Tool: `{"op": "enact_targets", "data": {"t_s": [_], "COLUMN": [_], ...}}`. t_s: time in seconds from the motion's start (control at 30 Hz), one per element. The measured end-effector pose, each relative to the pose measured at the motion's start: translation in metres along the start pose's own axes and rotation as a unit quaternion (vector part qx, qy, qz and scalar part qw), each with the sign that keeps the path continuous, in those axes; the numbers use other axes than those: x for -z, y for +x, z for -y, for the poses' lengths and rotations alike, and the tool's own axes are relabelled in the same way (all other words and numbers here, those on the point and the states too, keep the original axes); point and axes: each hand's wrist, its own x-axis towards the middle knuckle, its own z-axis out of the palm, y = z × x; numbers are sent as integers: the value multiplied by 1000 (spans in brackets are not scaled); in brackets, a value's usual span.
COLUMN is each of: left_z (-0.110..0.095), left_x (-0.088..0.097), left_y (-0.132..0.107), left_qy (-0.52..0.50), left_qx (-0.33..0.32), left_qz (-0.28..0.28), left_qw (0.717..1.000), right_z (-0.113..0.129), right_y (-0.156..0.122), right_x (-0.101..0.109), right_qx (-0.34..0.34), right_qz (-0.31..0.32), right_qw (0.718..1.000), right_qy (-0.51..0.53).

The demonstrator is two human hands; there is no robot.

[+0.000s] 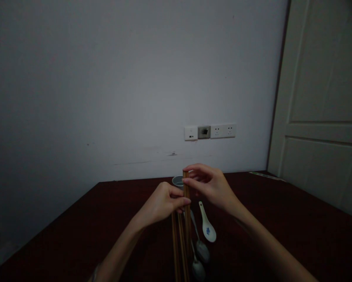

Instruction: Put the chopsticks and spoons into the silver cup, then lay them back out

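Observation:
A pair of wooden chopsticks (pixel 187 219) stands nearly upright in front of me, held between both hands. My left hand (pixel 167 200) pinches the pair below its top, thumb across the front. Higher up, my right hand (pixel 207 183) grips the upper ends between thumb and fingers. More chopsticks (pixel 178 246) lie on the table below my left hand. To their right rest two metal spoons (pixel 202 251), and a white ceramic spoon (pixel 207 227) with a blue mark lies below my right hand. Behind the hands is a grey round container (pixel 177 181), partly hidden by them.
The dark red table (pixel 105 219) reaches back to a pale wall (pixel 120 78). Sockets and a switch panel (pixel 210 132) sit on the wall above it. A light panelled door (pixel 320 98) stands at the right. A thin flat strip (pixel 267 176) lies near the back right edge.

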Motion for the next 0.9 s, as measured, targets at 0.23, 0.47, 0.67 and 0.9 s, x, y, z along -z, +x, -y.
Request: {"op": "enact_targets", "data": {"t_s": [0.23,0.47,0.67,0.9], "left_z": [4,5,5,7], "left_x": [1,0,0,0], "left_y": [1,2,2,1], "left_qy": [11,8,11,4], "left_qx": [-1,4,-7,-3], "left_qz": [1,-1,-4,-2], "left_qw": [1000,1000,1000,1000], "right_z": [0,-2,-3,1], "right_y": [0,0,2,3], "right_x": [0,-2,-3,-4], "right_qx": [-7,-25,-87,-148], "right_qz": [1,3,13,10], "right_qw": [1000,999,991,982], "right_qy": [8,37,102,114]}}
